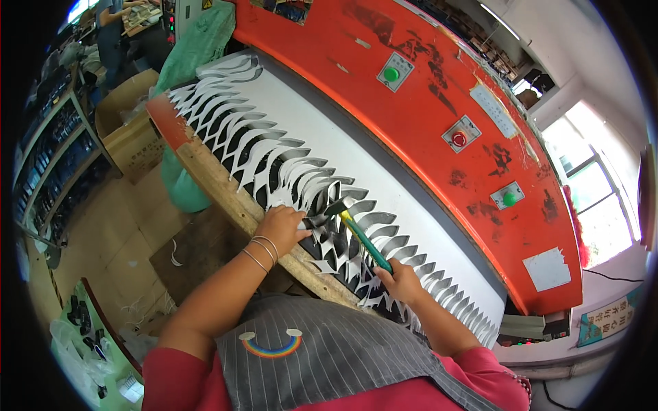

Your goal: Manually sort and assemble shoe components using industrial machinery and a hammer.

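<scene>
My right hand (401,279) is closed around the green and yellow handle of a hammer (367,240). Its dark metal head rests over or just above the cut sheet, a little right of my left hand (279,226). The fingers of that left hand are curled at the sheet's near edge; what they grip is mostly hidden, though a dark metallic piece (317,221) shows beside the fingertips. Around both hands lies white sheet material (271,161) cut into rows of curved, pointed strips, with dark gaps between them.
A red machine beam (439,89) with green and red push buttons runs behind the white bed (329,130). A worn wooden edge (226,195) borders the near side. At left are a cardboard box (133,130), a green sack (199,55) and a loaded rack (58,164). Another person (110,34) stands far left.
</scene>
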Demonstrator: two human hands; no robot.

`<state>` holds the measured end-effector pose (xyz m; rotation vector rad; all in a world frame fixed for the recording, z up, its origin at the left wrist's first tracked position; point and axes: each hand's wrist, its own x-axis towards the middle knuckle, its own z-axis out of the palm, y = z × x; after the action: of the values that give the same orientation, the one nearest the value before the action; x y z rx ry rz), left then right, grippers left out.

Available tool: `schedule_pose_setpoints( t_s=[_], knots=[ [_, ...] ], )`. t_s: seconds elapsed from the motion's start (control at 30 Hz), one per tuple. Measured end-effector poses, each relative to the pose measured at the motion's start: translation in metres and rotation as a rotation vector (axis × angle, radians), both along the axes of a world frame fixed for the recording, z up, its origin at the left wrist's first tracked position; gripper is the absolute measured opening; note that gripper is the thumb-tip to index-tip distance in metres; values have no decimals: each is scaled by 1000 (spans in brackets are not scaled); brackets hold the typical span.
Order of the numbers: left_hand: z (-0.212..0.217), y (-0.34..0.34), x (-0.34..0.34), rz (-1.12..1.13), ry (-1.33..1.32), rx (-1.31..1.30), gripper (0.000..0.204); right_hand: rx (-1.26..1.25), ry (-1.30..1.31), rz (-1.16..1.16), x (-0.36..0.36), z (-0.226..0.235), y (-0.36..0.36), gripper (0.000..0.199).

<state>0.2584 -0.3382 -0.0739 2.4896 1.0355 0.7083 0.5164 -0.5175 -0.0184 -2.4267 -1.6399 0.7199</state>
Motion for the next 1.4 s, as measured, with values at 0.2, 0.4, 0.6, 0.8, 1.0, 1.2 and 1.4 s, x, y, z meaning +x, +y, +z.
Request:
schedule_pose_setpoints(
  t_s=[0.2,0.4,0.6,0.8,1.0,1.2,1.4],
  knots=[
    [-4,0,-3,-4,-14,-13,34,776,755,8,-6,-1,-17,33],
    [-4,-1,-2,-9,1,41,32,-11,-32,48,-10,-16,1,41],
    [4,-5,0,4,8,29,35,-31,74,-28,-13,-10,0,43],
    [6,16,-8,-76,81,-12,43,277,259,-70,-14,2,-10,37],
    [-5,34,-19,-213,-15,-38,45,902,689,193,-13,-4,-8,34],
    [-5,30,-19,-186,17,-69,42,-11,-70,11,-18,-21,13,42],
    [-1,34,-23,-185,9,-40,43,63,174,-80,-23,2,9,44]
  ],
)
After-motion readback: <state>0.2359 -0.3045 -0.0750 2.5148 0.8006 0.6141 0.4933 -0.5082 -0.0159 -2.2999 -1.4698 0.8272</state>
